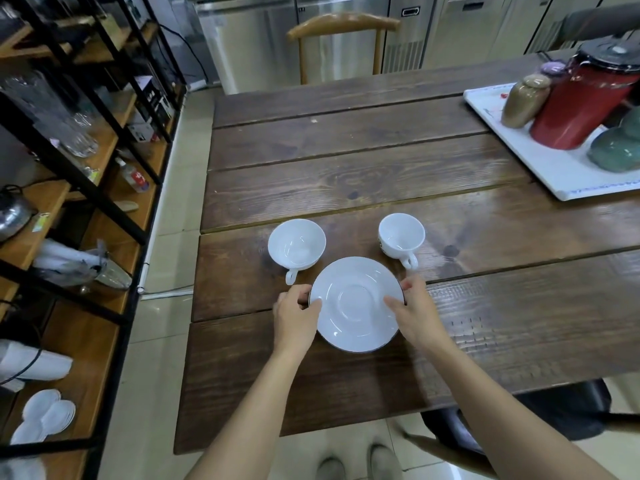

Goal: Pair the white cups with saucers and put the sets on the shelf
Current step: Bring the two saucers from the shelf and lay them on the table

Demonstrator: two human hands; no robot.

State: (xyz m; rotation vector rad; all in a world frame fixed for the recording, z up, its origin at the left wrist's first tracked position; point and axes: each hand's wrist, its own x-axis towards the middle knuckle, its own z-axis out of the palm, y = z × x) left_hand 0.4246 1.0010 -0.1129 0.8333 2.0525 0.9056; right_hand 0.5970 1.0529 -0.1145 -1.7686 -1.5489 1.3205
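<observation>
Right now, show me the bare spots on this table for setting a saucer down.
Bare planks run between the cups and the chair, and right of the saucer up to the white tray. It is crowded around the saucer, where both hands grip its rim.

the table point(346, 174) is dark wood planks, grainy and a bit shiny. the saucer point(356, 327) near its front edge looks like smooth, glossy white china with a thin dark rim. the 2 cups point(296, 244) point(401, 235) look like the same shiny white china. the shelf point(86, 344) has lighter wood boards in a black matt frame. the cabinets point(263, 39) past the far edge are brushed grey metal.
</observation>
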